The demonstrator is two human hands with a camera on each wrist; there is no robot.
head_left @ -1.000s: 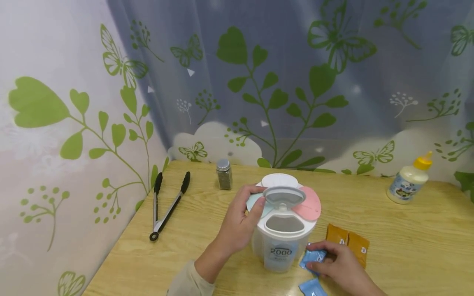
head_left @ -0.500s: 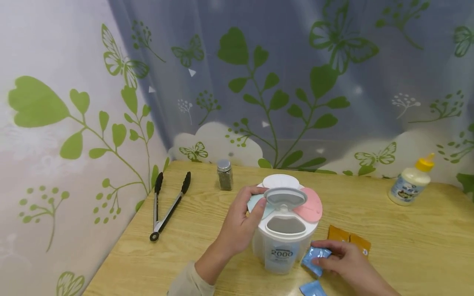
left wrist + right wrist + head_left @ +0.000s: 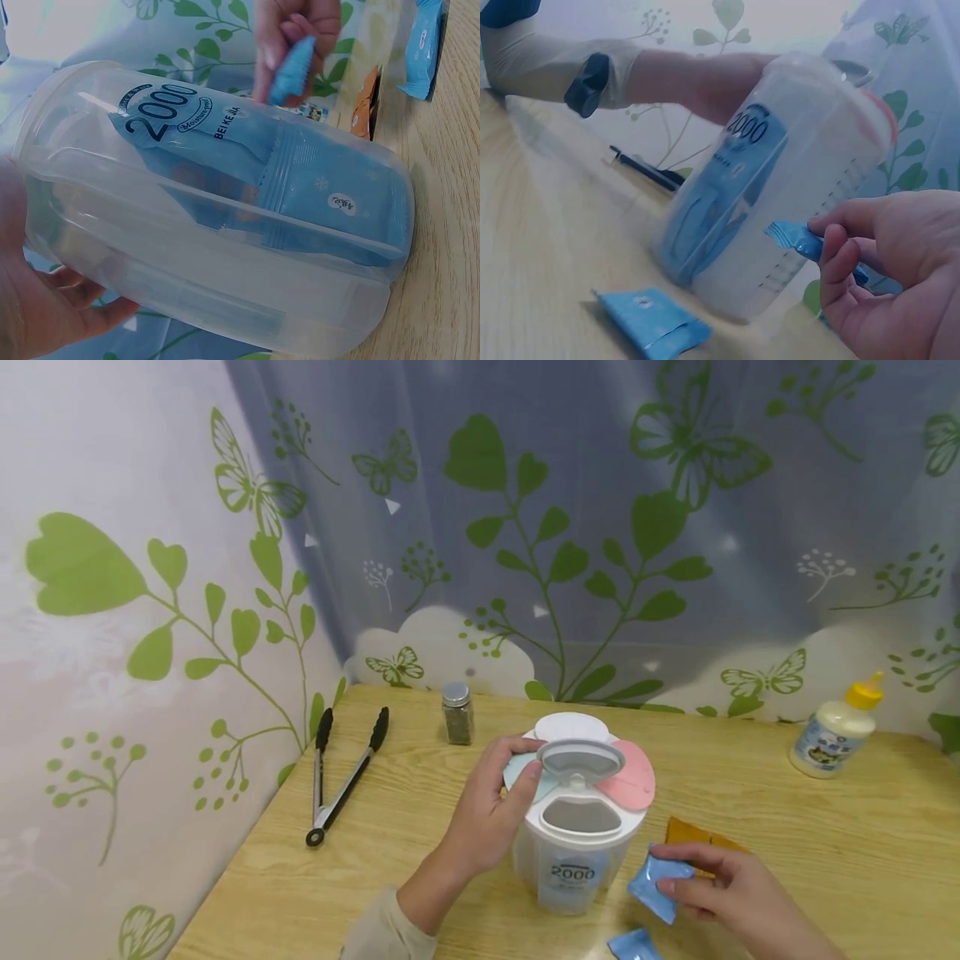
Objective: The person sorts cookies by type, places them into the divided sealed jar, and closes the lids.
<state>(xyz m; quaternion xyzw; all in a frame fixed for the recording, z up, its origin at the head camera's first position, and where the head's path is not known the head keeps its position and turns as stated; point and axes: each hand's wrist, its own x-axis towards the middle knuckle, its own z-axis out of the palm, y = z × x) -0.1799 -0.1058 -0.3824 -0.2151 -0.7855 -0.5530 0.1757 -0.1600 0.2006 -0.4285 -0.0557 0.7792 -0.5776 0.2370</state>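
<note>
A clear multi-compartment storage container (image 3: 517,864), marked 2000, stands on the table with its front flap (image 3: 582,762) raised. Blue packets (image 3: 337,199) show through its wall in the left wrist view. My left hand (image 3: 487,810) grips the container's upper left side, with the thumb over the pale blue lid (image 3: 528,777). Just right of the container, my right hand (image 3: 723,885) pinches a blue packet (image 3: 660,887) between thumb and fingers, off the table. Another blue packet (image 3: 634,945) lies on the table at the container's front right.
Orange packets (image 3: 686,833) lie behind my right hand, partly covered by it. Black-tipped tongs (image 3: 341,793) lie spread at the left. A small jar (image 3: 457,714) stands at the back, and a yellow-capped bottle (image 3: 828,739) at the far right. Patterned cloth borders the wooden table (image 3: 420,785).
My right hand has lifted the blue packet from the table and moved it slightly right, away from the container. My left hand keeps its grip on the container.
</note>
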